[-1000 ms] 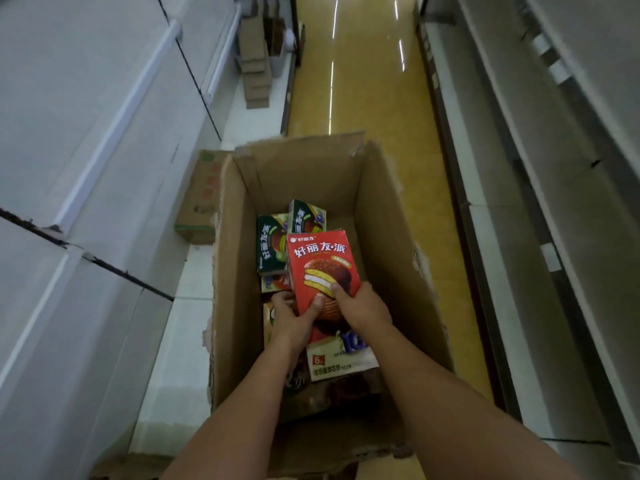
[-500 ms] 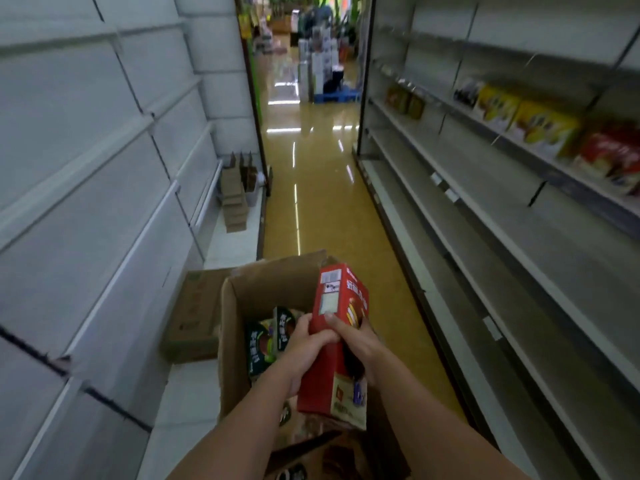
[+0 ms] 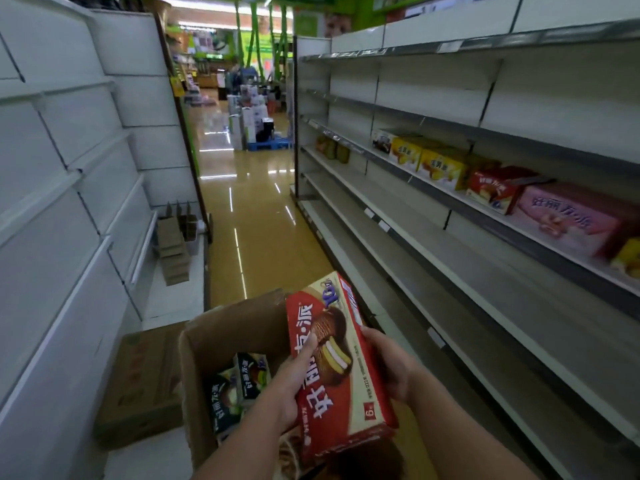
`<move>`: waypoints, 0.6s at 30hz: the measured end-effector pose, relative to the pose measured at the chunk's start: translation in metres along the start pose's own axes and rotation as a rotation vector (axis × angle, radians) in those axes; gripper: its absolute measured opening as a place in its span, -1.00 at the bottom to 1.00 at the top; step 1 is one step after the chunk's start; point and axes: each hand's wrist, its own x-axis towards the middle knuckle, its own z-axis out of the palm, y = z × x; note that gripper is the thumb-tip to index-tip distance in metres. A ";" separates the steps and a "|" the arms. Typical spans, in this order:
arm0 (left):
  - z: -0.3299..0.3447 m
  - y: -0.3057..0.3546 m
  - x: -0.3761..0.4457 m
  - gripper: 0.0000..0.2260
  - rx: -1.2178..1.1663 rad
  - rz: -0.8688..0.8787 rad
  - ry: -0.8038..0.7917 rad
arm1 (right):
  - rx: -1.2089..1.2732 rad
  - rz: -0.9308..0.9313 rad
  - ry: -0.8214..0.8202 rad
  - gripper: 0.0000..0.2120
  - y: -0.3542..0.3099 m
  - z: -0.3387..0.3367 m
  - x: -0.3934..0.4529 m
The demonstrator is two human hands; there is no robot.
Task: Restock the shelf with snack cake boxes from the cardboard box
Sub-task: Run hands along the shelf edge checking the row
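Down near the bottom of the view, both hands hold a red box (image 3: 332,368) above the open carton (image 3: 221,327), its printed face turned up toward the camera; the left hand (image 3: 287,386) grips the box's left edge, one finger laid straight across the front, while the right hand (image 3: 388,368) wraps the right edge with curled fingers; the box is tilted, its far end pointing up the aisle; inside the carton, at the left, stand dark green boxes (image 3: 239,386), upright and packed side by side; a closed brown case (image 3: 142,379) lies on the floor just left of the carton, against the left shelving; on the right, a shelf (image 3: 519,233) carries yellow boxes (image 3: 433,161) farther off, then a red shelf box (image 3: 495,190), then a pink box (image 3: 571,220) nearest; the shelves below it are bare; flattened cardboard (image 3: 173,247) leans far down the left side.
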 end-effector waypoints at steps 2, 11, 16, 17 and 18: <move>0.004 -0.001 0.005 -0.42 0.079 0.105 0.119 | -0.147 -0.059 0.074 -0.30 -0.002 0.000 -0.004; 0.043 0.004 0.005 -0.46 0.901 0.409 0.082 | -0.546 -0.240 0.802 -0.32 -0.001 -0.046 -0.044; 0.087 -0.005 -0.003 -0.56 1.139 0.535 -0.127 | -0.487 -0.143 0.558 -0.57 -0.006 -0.099 -0.117; 0.098 -0.009 -0.006 -0.58 1.140 0.540 -0.169 | -0.410 -0.125 0.469 -0.62 -0.004 -0.105 -0.128; 0.114 -0.014 -0.009 -0.56 1.145 0.540 -0.214 | -0.371 -0.123 0.447 -0.64 0.003 -0.116 -0.140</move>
